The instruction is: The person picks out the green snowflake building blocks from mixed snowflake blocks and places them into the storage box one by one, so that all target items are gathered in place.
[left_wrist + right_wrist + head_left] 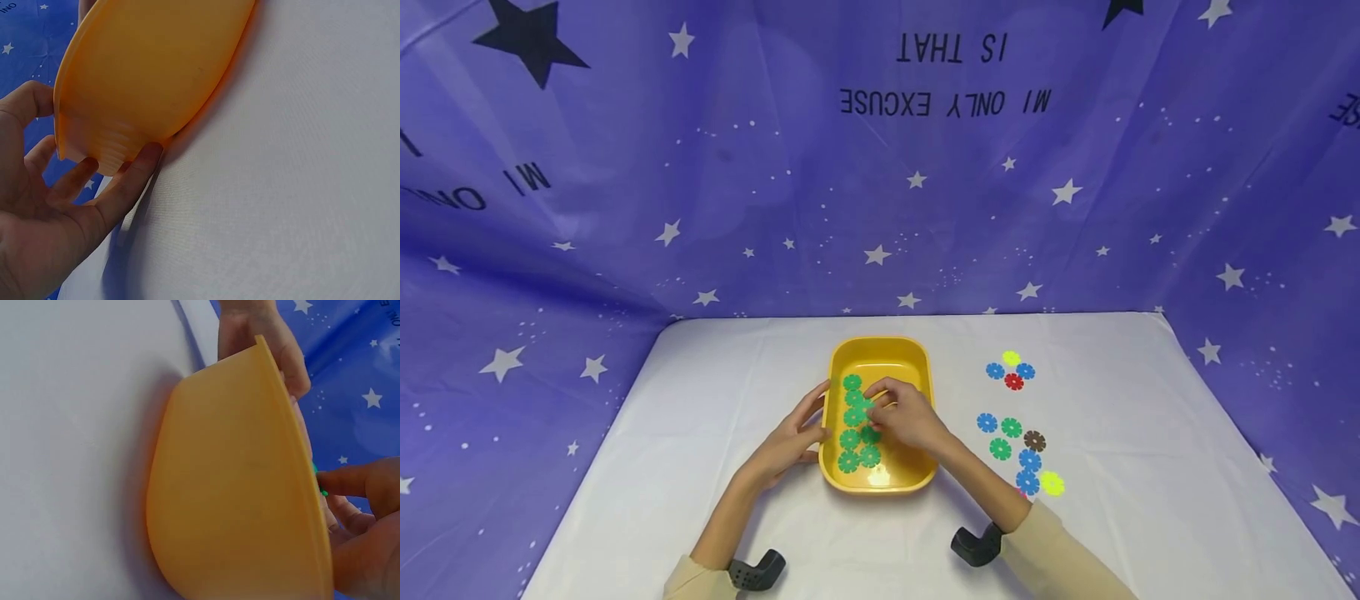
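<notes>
Several green discs [850, 439] with notched edges lie in a yellow tray [883, 354], which sits near the middle of a white-covered table [700, 417]; most of them form a column along the tray's left side, with others just beside it toward the centre. The person's left hand [782, 444] is at the outside of the tray's left wall, its fingers spread, the index fingertip meeting the rim and the thumb lower down against the wall, as the left wrist view shows. The right hand [912, 417] is over the tray's interior, its fingers bent and pinching a green piece [322, 484] that shows just past the rim in the right wrist view; its thumb's contact is hard to make out. The hands are apart from each other, one on either side of the column. To the right of the tray, loose discs lie in two groups: the farther has a yellow disc [1012, 358], two blue ones and a red disc [1014, 382]; the nearer has blue, green and yellow ones with a brown disc [1034, 441], and the right forearm partly covers a pinkish one. Both wrists carry black devices [977, 546] beside beige sleeves [1063, 554]. Behind stands a purple-blue backdrop [820, 275] printed with stars and lettering.
</notes>
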The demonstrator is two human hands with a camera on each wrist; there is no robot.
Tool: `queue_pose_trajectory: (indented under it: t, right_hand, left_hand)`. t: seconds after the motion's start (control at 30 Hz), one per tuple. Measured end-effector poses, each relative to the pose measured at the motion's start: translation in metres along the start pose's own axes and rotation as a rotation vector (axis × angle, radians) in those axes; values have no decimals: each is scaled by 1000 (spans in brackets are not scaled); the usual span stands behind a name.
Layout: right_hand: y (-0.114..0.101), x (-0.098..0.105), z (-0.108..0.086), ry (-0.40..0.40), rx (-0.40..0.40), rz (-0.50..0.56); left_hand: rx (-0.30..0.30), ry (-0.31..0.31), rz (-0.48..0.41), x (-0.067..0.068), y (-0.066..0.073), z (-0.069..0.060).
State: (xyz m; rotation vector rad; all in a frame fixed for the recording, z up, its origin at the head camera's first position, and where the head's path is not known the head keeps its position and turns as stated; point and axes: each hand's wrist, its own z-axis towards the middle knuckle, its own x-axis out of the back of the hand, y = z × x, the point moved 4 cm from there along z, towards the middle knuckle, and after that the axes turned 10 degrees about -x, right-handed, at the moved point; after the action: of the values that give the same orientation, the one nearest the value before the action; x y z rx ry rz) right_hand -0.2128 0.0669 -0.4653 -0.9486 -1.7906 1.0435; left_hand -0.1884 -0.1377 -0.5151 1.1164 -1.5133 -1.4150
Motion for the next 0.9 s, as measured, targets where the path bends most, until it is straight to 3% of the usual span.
queue_pose_trajectory:
  t: [0.33,0.73,0.9]
  right_hand:
    - [12,-5,12,55,-14,-182]
    - [17,-7,25,116,-21,-342]
    - [17,-8,26,128,-37,-364]
  left_hand:
    - [1,-3,7,0,-1,0]
    - [2,-5,5,1,-2,1]
    - [4,-2,7,1,-2,1]
